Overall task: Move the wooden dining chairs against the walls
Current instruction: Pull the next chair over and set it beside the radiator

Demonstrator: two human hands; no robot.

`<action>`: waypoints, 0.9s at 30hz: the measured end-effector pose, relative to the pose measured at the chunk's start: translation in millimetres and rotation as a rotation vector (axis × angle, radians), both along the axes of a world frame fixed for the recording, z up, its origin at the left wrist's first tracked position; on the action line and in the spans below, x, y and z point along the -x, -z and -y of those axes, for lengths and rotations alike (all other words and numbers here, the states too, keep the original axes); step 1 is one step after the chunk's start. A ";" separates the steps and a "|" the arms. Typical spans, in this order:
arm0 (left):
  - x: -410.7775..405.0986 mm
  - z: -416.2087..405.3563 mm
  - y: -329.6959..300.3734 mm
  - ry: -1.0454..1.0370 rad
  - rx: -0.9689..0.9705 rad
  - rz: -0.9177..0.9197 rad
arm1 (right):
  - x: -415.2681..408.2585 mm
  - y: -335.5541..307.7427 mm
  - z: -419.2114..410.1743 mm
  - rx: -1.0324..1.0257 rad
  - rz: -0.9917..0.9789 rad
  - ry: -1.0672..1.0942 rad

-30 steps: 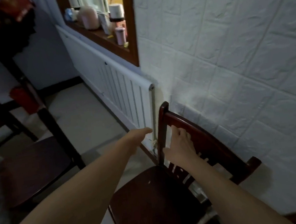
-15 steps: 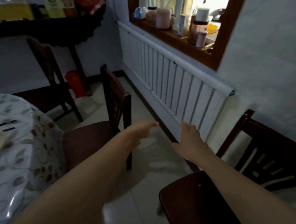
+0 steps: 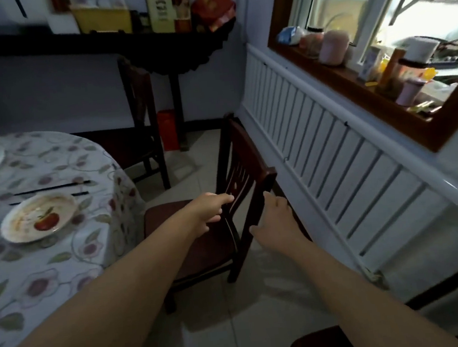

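Three wooden chairs (image 3: 239, 172) visible; left hand (image 3: 212, 211) and right hand (image 3: 276, 224) reach one's backrest, grip unclear.

No lettering can be read anywhere. The tall yellow-and-brown box (image 3: 161, 7) on the dark shelf (image 3: 42, 48), at twelve o'clock, bears what may be printed characters, but blur leaves them illegible.

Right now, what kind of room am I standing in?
Probably a home dining room: a round table in a floral cloth with a used plate and chopsticks, wooden dining chairs, a radiator.
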State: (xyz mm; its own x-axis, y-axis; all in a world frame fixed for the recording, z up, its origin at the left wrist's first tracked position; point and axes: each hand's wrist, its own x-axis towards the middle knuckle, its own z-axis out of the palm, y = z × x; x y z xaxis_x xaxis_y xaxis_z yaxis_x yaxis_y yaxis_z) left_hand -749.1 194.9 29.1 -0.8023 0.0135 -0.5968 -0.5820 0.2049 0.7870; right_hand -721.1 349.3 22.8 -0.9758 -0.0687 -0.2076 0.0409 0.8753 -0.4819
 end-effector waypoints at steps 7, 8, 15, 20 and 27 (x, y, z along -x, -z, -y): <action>92.7 0.5 6.1 -0.046 0.024 -0.020 | 101.8 6.3 7.5 0.036 -0.078 0.023; 109.8 -1.3 6.2 -0.057 0.033 -0.023 | 118.5 6.6 6.8 0.046 -0.080 0.028; 207.1 -30.5 17.1 -0.070 0.047 -0.030 | 220.0 11.8 -4.1 0.022 -0.031 0.046; 266.5 -41.6 37.4 -0.049 0.017 0.013 | 267.0 32.9 -0.7 0.020 0.100 0.086; 348.5 -45.6 79.5 -0.054 -0.096 0.092 | 315.9 65.5 11.0 0.051 0.253 0.226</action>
State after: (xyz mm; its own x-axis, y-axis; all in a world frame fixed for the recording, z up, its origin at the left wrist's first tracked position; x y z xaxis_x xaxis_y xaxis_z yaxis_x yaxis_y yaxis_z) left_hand -1097.6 240.5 -50.3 -0.7451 0.0322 -0.6662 -0.6610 0.0975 0.7440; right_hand -1037.0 338.3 -42.7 -0.8855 0.1268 -0.4471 0.3548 0.8058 -0.4742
